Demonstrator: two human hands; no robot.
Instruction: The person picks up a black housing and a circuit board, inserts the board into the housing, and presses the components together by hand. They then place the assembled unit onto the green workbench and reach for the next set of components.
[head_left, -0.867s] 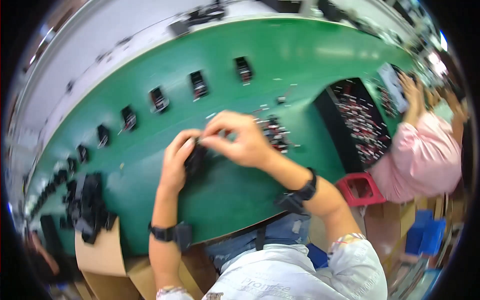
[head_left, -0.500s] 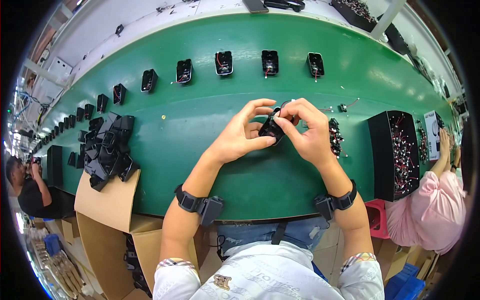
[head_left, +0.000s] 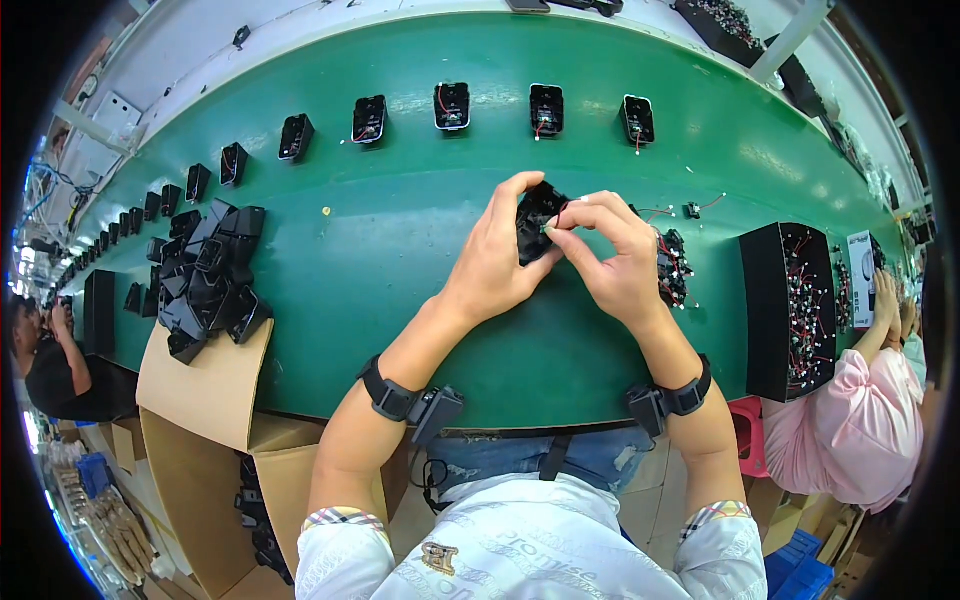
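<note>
My left hand [head_left: 497, 243] is wrapped round a small black plastic housing [head_left: 535, 210], tilted with its open side toward my right hand. My right hand [head_left: 612, 250] reaches into the housing's opening with thumb and forefinger pinched on a small wired part [head_left: 549, 229]. A dark red wire shows at those fingertips; the rest of the part is hidden by the fingers. Just right of my right hand lies a heap of small wired parts [head_left: 673, 268] with red and black leads. One loose wired part [head_left: 693, 210] sits beyond the heap.
Similar housings [head_left: 452, 107] stand in a curved row along the green table [head_left: 400, 250]. At left are a pile of black housings [head_left: 210, 265] and an open cardboard box [head_left: 200, 395]. A black box [head_left: 764, 310] of wired parts stands right. People work at left [head_left: 60, 365] and right [head_left: 870, 420].
My left hand has turned the housing more upright and shifted it slightly away from me. My right fingertips have moved down and left, into its opening. The whole view has shifted a little.
</note>
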